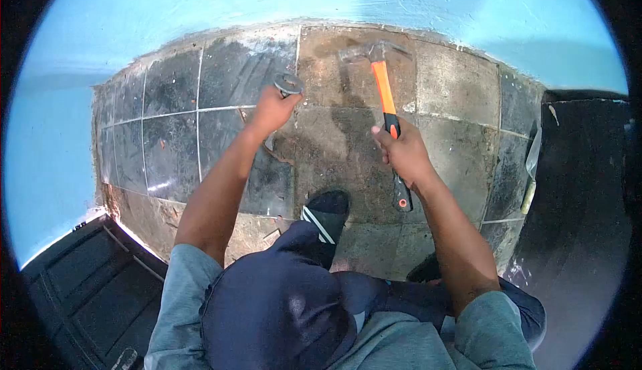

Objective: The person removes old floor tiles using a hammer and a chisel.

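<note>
the tiled floor [170, 82] is meeting a light blue wall [267, 2]. over the tiles, the hammer [384, 89] is extending ahead of the right hand [404, 150], whose fingers are wrapping its black grip; its head is looking blurred. left of that, the left hand [273, 109] is curling tightly around a round grey metal tool [287, 85]. nearer the body than both hands, a striped dark shoe [326, 213] is resting.
</note>
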Demonstrator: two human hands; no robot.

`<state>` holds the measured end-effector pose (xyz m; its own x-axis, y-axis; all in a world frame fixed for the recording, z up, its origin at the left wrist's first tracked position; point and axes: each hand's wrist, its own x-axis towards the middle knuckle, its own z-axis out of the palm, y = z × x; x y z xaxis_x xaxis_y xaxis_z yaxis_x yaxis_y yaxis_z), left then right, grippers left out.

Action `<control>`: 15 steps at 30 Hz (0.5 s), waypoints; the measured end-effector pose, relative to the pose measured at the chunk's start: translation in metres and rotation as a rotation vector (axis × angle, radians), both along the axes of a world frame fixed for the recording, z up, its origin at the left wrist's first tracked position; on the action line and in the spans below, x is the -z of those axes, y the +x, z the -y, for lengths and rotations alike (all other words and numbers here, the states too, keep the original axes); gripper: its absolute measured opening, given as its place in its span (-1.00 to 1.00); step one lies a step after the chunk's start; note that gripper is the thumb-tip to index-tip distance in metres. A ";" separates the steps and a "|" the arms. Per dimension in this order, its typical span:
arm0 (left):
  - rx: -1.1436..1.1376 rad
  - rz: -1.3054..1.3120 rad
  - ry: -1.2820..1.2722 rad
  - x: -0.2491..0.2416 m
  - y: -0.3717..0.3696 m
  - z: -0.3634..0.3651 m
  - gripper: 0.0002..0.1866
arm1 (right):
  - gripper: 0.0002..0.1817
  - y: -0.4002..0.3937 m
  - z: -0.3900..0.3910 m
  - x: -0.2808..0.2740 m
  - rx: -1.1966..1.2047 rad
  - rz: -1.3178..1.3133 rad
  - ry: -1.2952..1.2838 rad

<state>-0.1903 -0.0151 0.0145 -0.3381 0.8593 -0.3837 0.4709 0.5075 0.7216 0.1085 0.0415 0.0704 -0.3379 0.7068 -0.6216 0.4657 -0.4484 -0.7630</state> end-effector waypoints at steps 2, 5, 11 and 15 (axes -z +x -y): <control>0.049 0.069 0.000 0.006 0.005 0.002 -0.71 | -0.70 0.000 -0.009 -0.028 -0.023 0.058 0.072; 0.145 0.096 0.070 0.007 0.014 0.007 -0.73 | -0.73 0.001 -0.024 -0.049 -0.020 0.071 0.279; 0.226 0.027 0.057 0.016 0.020 0.011 -0.71 | -0.77 0.000 -0.033 -0.076 0.091 -0.016 0.475; 0.220 0.009 -0.004 0.000 0.027 0.008 -0.72 | -0.75 0.009 0.017 -0.031 -0.267 0.188 0.557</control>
<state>-0.1629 -0.0234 0.0145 -0.1389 0.9104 -0.3897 0.5640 0.3962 0.7246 0.1177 0.0247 0.1017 -0.4681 0.8470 -0.2518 0.6548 0.1411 -0.7425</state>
